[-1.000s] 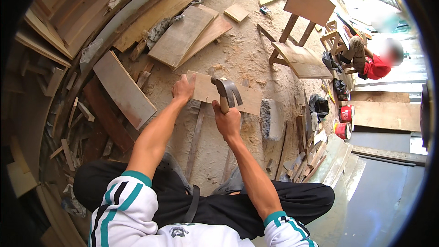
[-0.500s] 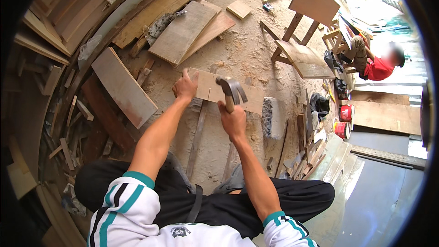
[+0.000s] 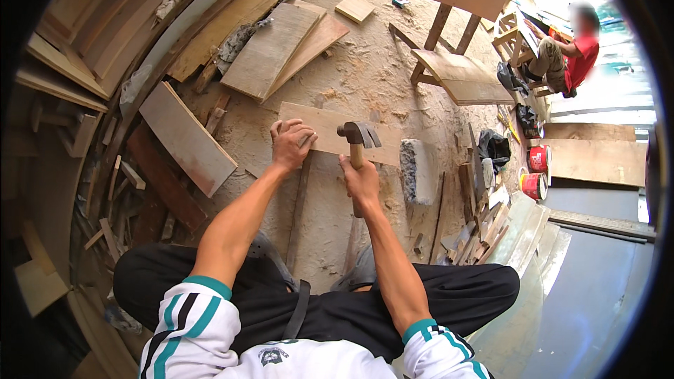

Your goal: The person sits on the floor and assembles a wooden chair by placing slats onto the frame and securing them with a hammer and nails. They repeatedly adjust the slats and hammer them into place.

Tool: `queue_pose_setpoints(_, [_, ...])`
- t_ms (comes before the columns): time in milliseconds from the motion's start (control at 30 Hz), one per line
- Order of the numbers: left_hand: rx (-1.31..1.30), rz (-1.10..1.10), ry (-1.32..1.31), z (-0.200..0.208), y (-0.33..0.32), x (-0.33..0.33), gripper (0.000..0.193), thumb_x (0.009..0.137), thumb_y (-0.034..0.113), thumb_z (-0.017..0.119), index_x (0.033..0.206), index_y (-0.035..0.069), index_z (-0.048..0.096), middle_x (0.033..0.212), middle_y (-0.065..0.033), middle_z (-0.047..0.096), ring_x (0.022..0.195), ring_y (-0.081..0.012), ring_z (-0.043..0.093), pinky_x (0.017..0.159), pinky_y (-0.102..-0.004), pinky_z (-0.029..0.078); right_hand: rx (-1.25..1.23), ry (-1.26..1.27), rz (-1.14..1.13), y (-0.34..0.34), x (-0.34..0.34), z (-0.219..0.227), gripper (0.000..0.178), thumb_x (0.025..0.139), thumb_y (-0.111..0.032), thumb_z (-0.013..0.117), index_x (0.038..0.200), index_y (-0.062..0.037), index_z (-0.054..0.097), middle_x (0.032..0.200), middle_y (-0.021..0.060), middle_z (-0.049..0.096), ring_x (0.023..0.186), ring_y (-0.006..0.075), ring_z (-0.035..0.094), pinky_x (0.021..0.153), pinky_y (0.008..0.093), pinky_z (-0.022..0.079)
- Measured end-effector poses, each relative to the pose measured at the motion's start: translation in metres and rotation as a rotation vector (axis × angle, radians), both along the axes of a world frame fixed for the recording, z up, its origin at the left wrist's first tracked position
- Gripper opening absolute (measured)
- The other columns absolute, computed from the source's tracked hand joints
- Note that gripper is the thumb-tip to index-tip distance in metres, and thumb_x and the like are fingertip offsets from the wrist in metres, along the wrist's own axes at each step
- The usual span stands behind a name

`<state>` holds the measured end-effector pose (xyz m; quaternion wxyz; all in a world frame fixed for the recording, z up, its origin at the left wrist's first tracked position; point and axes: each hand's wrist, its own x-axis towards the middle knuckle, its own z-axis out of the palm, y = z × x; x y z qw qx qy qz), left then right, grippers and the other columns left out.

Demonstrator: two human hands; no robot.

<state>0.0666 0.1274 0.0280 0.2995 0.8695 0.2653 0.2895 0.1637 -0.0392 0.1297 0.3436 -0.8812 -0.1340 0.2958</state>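
Note:
A thin light wooden board (image 3: 326, 123) lies crosswise in front of me, over narrow wooden strips (image 3: 300, 203) that run back between my feet. My left hand (image 3: 291, 143) rests on the board's left part. Its fingers are bent, with thumb and fingertips close together near where a nail stood. Whatever they pinch, if anything, is hidden. My right hand (image 3: 362, 181) is wrapped around the wooden handle of a claw hammer (image 3: 359, 135). The dark hammer head is over the board, right of my left hand. Whether it touches the board I cannot tell.
A rough grey block (image 3: 418, 172) stands by the board's right end. Loose planks (image 3: 270, 49) and scraps lie left and ahead. A wooden chair (image 3: 460, 74) stands far right, a person in red (image 3: 581, 60) sits beyond, and red-labelled buckets (image 3: 535, 186) stand at right.
My left hand has shifted from the board's left end onto its face, toward the nail, which no longer shows. The hammer has moved slightly right. My view has tilted a little.

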Motion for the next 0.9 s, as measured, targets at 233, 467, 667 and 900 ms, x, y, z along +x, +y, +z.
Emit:
queue_pose_setpoints(233, [0.073, -0.109, -0.013, -0.011, -0.004, -0.013, 0.010, 0.086, 0.024, 0.072, 0.094, 0.018, 0.073, 0.104, 0.0059, 0.072, 0.122, -0.0198, 0.056, 0.114, -0.0532, 0.018, 0.058, -0.112, 0.119, 0.004, -0.012, 0.009, 0.032, 0.089, -0.035, 0.068, 0.091, -0.0029, 0.068, 0.082, 0.0227, 0.068, 0.081, 0.0417, 0.066, 0.069, 0.0455, 0.049])
queue_pose_setpoints(467, [0.075, -0.114, -0.063, -0.016, -0.004, -0.011, 0.014, 0.084, 0.022, 0.074, 0.098, 0.020, 0.072, 0.108, 0.0056, 0.071, 0.124, -0.0216, 0.056, 0.115, -0.0578, 0.016, 0.000, -0.128, 0.234, 0.014, -0.027, 0.004, 0.028, 0.090, -0.032, 0.066, 0.090, -0.0031, 0.065, 0.084, 0.0246, 0.066, 0.083, 0.0438, 0.065, 0.070, 0.0479, 0.049])
queue_pose_setpoints(667, [0.058, -0.110, -0.064, -0.016, -0.005, -0.015, 0.012, 0.086, 0.024, 0.071, 0.097, 0.021, 0.073, 0.108, 0.0076, 0.071, 0.124, -0.0225, 0.057, 0.115, -0.0616, 0.014, 0.032, -0.195, 0.275, 0.030, -0.030, 0.035, 0.026, 0.091, -0.030, 0.064, 0.096, -0.0047, 0.066, 0.086, 0.0266, 0.066, 0.088, 0.0446, 0.064, 0.073, 0.0494, 0.049])
queue_pose_setpoints(900, [0.085, -0.136, -0.066, -0.016, -0.007, -0.011, 0.011, 0.086, 0.022, 0.070, 0.097, 0.021, 0.072, 0.109, 0.0053, 0.071, 0.125, -0.0264, 0.057, 0.113, -0.0674, 0.008, -0.021, -0.218, 0.296, 0.018, -0.042, -0.004, 0.025, 0.092, -0.028, 0.064, 0.095, -0.0037, 0.066, 0.083, 0.0256, 0.066, 0.082, 0.0464, 0.064, 0.066, 0.0503, 0.050])
